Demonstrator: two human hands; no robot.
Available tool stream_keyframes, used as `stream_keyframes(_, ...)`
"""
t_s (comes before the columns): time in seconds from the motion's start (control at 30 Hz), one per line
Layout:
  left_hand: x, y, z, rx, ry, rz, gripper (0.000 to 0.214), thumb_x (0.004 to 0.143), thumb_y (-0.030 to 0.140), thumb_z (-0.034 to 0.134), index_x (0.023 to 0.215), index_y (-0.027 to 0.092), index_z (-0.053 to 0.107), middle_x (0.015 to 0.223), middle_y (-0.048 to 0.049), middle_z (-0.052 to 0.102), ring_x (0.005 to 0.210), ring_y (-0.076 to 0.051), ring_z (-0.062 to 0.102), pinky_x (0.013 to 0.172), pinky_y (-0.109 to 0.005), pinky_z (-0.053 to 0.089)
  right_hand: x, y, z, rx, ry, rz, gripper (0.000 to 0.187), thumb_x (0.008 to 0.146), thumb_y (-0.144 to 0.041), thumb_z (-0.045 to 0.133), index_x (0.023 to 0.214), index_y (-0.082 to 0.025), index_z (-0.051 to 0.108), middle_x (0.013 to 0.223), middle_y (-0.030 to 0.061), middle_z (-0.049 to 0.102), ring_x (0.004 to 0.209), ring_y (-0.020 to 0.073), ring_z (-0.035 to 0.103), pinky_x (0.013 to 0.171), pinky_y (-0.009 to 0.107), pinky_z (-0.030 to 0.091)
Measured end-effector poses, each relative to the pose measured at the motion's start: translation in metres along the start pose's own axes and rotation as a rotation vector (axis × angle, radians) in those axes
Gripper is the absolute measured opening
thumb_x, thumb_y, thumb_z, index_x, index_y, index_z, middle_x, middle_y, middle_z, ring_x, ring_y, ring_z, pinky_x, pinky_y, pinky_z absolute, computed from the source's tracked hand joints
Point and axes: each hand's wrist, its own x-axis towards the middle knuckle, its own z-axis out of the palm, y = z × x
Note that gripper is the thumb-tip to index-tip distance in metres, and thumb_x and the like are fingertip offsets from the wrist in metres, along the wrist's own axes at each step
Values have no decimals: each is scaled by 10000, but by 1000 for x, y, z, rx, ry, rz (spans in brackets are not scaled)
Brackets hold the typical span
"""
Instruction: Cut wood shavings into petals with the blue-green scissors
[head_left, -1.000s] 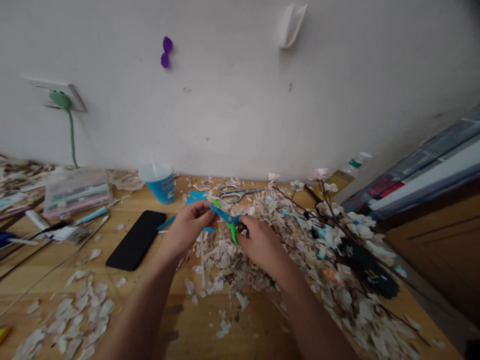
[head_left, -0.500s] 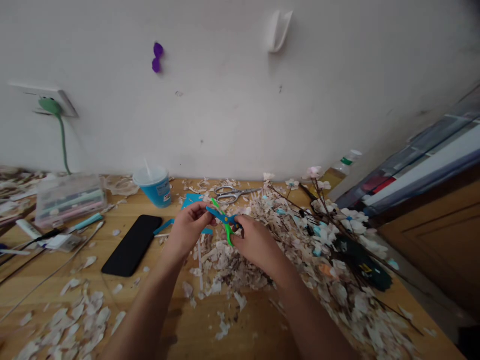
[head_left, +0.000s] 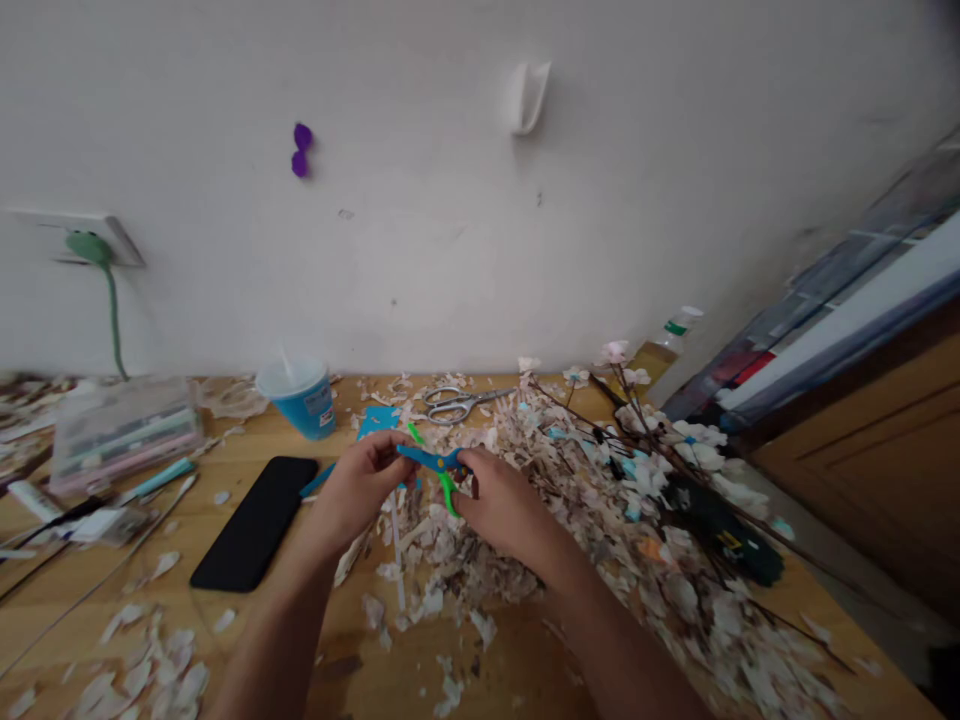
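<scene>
In my right hand is a pair of blue and green scissors, the fingers closed around its handles. The blades stand apart and point left. My left hand is closed in a pinch at the blade tips; what it pinches is too small to make out. Beneath and behind the hands lie a blue paper piece and a narrow blue strip, partly covered by the left wrist. Metal scissors rest farther back on the table.
Pale petal scraps are heaped under my right hand. At the right are branches with white blossoms and a bottle. A black phone, blue cup, clear pen case and cables lie left.
The view has tilted up a little, so the table sits lower in the picture. My hands hold the same grip, and the scissors' blades have turned slightly flatter.
</scene>
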Motion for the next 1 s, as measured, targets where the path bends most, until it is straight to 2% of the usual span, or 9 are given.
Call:
stream_keyframes(0.17,1,-3,8,-54,99,-47,269,670,394,775,783,171,678,667,-1,624,601,-130,529,571,-229,435,2,-4,1,33,-3,-1,80,852,-197,633,931,-193,637,949,45,670,847,181,597,717,263,374)
stream_keyframes(0.3,3,-13,12,-159,101,-68,349,680,452,785,834,161,669,709,-8,634,621,-128,527,582,-225,424,3,-4,2,3,12,29,95,856,-193,618,949,-198,633,982,57,676,907,198,616,747,272,383)
stream_keyframes(0.47,6,-21,12,-159,128,-52,356,716,482,774,803,161,648,687,-7,624,615,-126,519,590,-225,414,2,-2,7,-31,18,53,125,855,-217,625,979,-206,616,1031,65,679,960,217,631,771,284,397)
stream_keyframes(0.67,4,-13,10,-104,80,-37,284,674,409,786,749,164,664,666,-3,619,603,-125,521,593,-231,428,-3,-4,2,-82,1,30,129,893,-206,564,1017,-189,595,1049,86,658,951,224,631,774,300,405)
stream_keyframes(0.83,1,-4,4,-54,30,-47,259,683,383,751,789,164,663,690,-1,635,629,-129,553,605,-234,456,-5,-5,0,-101,-6,16,143,894,-163,557,1028,-188,601,1065,76,652,993,218,618,807,294,404)
stream_keyframes(1.0,-2,4,-2,91,-33,-64,210,664,314,712,800,161,662,707,-2,650,611,-119,552,595,-234,460,-7,-2,-2,-110,-13,-18,125,896,-178,591,1021,-185,596,1069,76,639,1008,213,599,813,282,397)
